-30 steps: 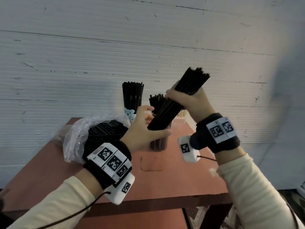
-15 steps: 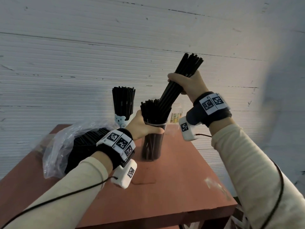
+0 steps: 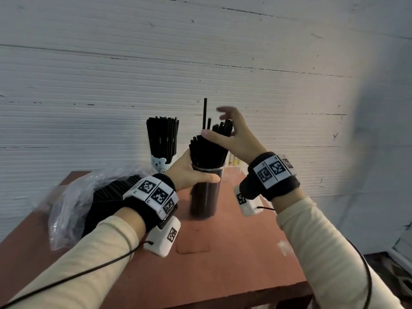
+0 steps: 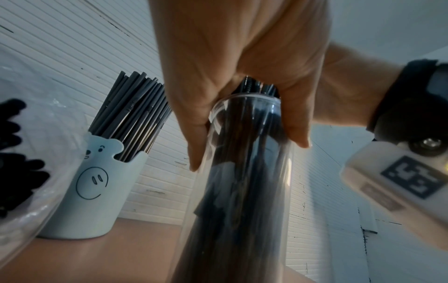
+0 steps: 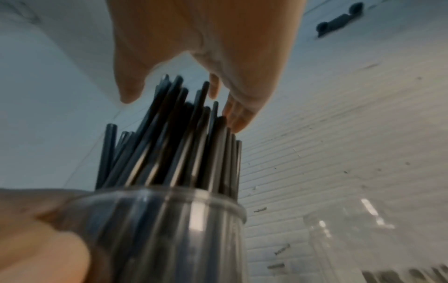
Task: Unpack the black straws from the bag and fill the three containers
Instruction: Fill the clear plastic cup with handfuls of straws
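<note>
A: What changed? Half a second ago the right hand (image 3: pixel 231 134) was gripping a bundle of straws (image 3: pixel 207 150) slanted above the clear jar (image 3: pixel 206 192). Now the bundle's dropped in and the fingers are spread loose over the tips, gripping nothing.

B: Left hand (image 3: pixel 189 170)?

A: Same as before, wrapped round the jar near the rim, steadying it on the red table (image 3: pixel 245 264).

B: All seated?

A: No, tips are uneven, one straw (image 3: pixel 204 112) sticks well above the rest. Probably needs a tap down.

B: Progress?

A: Bear cup (image 3: pixel 159 163) behind is already full, this jar looks nearly packed. Plastic bag (image 3: pixel 73 201) on the left has plenty left. Third container sits behind the jar, mostly hidden.
</note>
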